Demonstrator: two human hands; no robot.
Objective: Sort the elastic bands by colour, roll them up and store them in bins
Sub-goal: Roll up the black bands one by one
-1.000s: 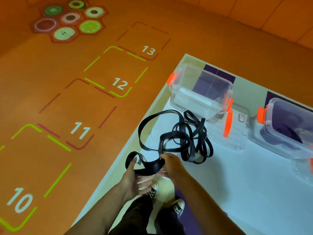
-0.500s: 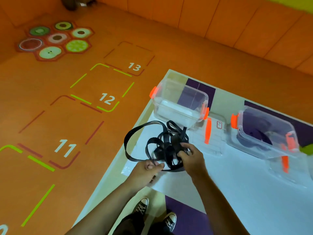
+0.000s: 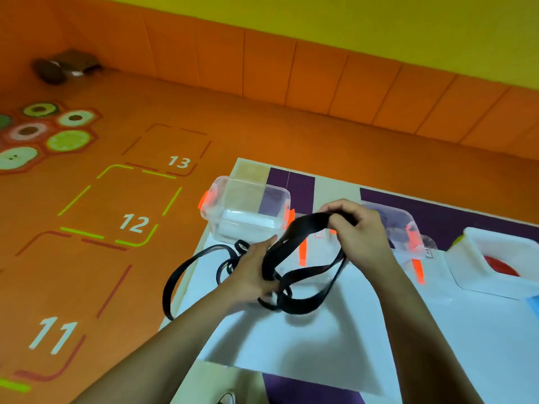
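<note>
Holding a long, flat black elastic band [image 3: 306,224] in the air with both hands, the person is at the left edge of the white table [image 3: 379,330]. The left hand [image 3: 253,272] grips a bundle of loops low, just above this edge, with its fingers curled around the strands. The right hand [image 3: 360,228] is higher and further toward the far edge. Its fingers [image 3: 342,209] are bent over the top of a wide fold of the band and pinch it.

Between the two hands the band runs slantwise, from low left to high right; this is its long axis now. The rest hangs loose: some loops drop under the hands toward the table, and one big loop falls beyond the left edge, over the orange floor.

The band is not yet rolled, I judge. The loose part lies on the side of the left hand, so this hand is nearer to pull it in.

A clear plastic bin with orange clips [image 3: 248,208] stands open near the far left corner, just behind the hands. A second clear bin [image 3: 408,225], with something dark inside, is partly hidden behind the right hand.
</note>
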